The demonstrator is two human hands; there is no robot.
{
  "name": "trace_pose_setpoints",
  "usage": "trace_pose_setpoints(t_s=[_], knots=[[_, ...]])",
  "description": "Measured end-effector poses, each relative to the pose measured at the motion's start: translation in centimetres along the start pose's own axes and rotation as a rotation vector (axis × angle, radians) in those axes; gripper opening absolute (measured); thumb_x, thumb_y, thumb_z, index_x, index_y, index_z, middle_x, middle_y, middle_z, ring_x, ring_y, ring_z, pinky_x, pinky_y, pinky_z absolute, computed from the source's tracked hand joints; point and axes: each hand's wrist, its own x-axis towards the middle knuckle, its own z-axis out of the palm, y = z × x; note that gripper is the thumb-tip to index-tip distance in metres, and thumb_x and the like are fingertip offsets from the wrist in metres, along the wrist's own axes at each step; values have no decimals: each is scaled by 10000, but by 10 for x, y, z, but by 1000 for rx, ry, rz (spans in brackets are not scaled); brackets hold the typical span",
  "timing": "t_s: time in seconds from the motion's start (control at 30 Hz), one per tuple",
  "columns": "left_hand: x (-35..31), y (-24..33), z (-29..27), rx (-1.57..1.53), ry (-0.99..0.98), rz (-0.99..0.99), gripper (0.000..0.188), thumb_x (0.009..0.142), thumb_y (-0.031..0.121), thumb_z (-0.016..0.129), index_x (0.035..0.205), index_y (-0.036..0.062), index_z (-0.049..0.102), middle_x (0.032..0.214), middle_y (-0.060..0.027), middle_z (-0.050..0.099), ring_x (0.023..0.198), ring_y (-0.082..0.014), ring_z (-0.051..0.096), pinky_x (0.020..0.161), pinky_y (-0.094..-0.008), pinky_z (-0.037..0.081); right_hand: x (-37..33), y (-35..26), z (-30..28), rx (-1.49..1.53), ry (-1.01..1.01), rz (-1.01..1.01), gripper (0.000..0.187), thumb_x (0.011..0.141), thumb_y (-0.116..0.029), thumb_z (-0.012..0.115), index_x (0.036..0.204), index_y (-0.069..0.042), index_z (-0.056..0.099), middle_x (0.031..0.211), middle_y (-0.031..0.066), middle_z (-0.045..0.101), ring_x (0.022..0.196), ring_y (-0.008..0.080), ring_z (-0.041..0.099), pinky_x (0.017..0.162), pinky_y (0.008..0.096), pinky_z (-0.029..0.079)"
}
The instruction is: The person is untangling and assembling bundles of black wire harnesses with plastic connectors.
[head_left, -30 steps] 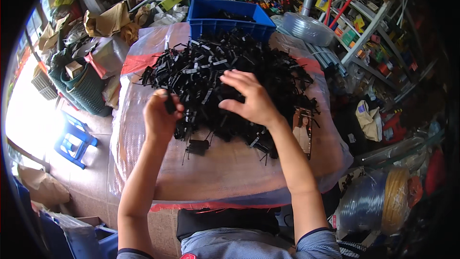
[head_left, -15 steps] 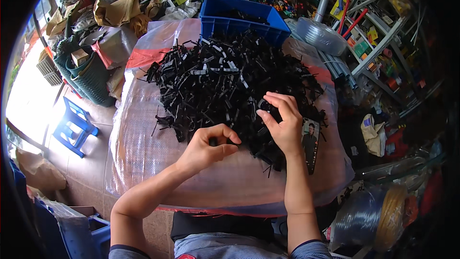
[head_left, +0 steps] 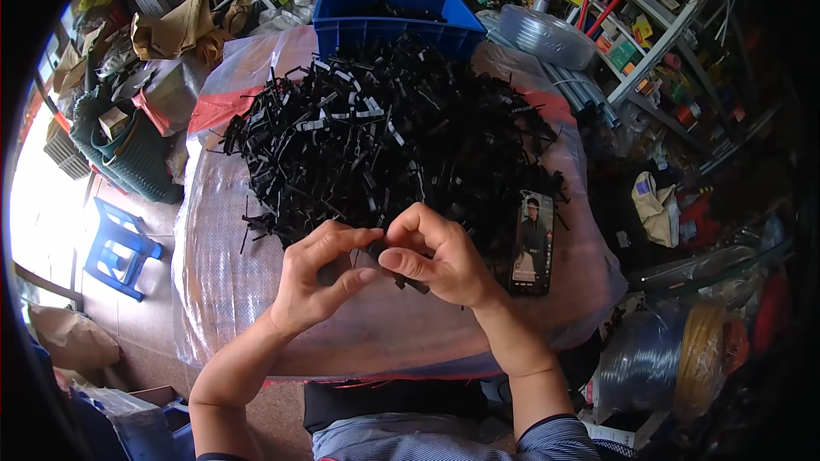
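Currently, the black part (head_left: 412,283) is between your two hands, above the near edge of the pile (head_left: 359,162). Your right hand (head_left: 444,260) pinches it beneath the thumb; your left hand (head_left: 316,280) has thumb and index finger spread around a gap, fingertips beside the part, and whether they bear on it you cannot tell. Treat the part as light and probably stiff plastic, its smooth faces liable to slip. Take hold of the thicker body, since thin projections like those on the pile may bend or snag. Markings: no writing is legible on the part; pale strips (head_left: 312,125) show on the pile, but you cannot confirm them as labels. The phone (head_left: 531,243) displays small captions, too fine to read reliably.
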Motion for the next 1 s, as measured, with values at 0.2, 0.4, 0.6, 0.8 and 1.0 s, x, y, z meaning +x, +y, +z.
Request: trace_pose_setpoints(t_s=[0.2, 0.4, 0.6, 0.8, 1.0], knots=[[-2, -9, 1, -372, 157, -334, 206, 782, 162, 709, 876, 29, 583, 746, 24, 536, 612, -37, 461, 551, -179, 364, 4, 1, 1, 55, 65, -47, 375, 960, -358, 425, 971, -6, 553, 783, 43, 602, 634, 87, 535, 584, 214, 445], [-2, -9, 4, -551, 113, -462, 177, 800, 119, 695, 908, 60, 568, 659, 44, 504, 526, -23, 396, 442, -188, 287, 1, 6, 7, -96, 356, -240, 221, 843, -35, 629, 1046, 13, 557, 942, 121, 645, 869, 125, 624, 777, 235, 503], [-4, -20, 10, -736, 110, -578, 168, 788, 89, 691, 927, 59, 603, 661, 30, 506, 504, -33, 400, 436, -195, 282, 4, 8, 11, -70, 408, -269, 183, 829, -41, 645, 983, 14, 565, 911, 124, 664, 902, 147, 636, 789, 252, 518], [-6, -9, 15, -537, 186, -450, 127, 771, 51, 699, 878, 38, 632, 791, 12, 543, 580, -54, 480, 479, -197, 363, 11, 7, 6, -405, 192, -458, 98, 811, -78, 661, 897, -42, 633, 973, 100, 627, 856, 161, 602, 727, 272, 488], [-8, -13, 14, -22, 259, 49, 218, 686, -16, 727, 872, -7, 614, 867, -74, 567, 679, -132, 563, 588, -228, 455, 9, 14, 16, 78, 47, -96, 75, 866, -100, 603, 900, -34, 596, 962, 52, 603, 831, 93, 553, 743, 228, 447]])
